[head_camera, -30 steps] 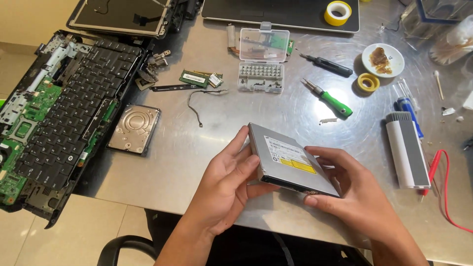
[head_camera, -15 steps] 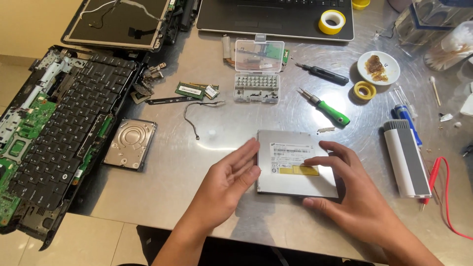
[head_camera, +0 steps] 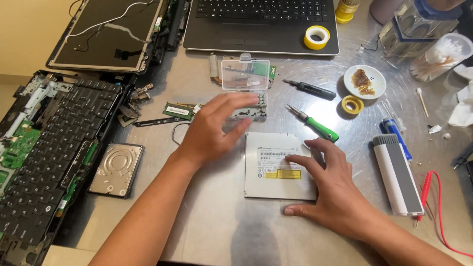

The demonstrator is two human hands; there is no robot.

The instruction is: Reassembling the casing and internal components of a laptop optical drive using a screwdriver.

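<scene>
Two hands work over the table (head_camera: 217, 231): the right hand (head_camera: 327, 189) lies flat, fingers spread, on the near right part of the silver drive (head_camera: 276, 165), which rests flat on the table, while the left hand (head_camera: 214, 125) hovers open and blurred just beyond the drive's far left corner, holding nothing. Thin, stiff, smooth metal, the drive looks light but slippery, best gripped by its side edges. Just beyond lie a green screwdriver (head_camera: 315, 124) and a clear bit case (head_camera: 246, 91), a hard disk (head_camera: 117, 169) and stripped keyboard (head_camera: 59, 148) to the left, a laptop (head_camera: 261, 24) farthest.
</scene>
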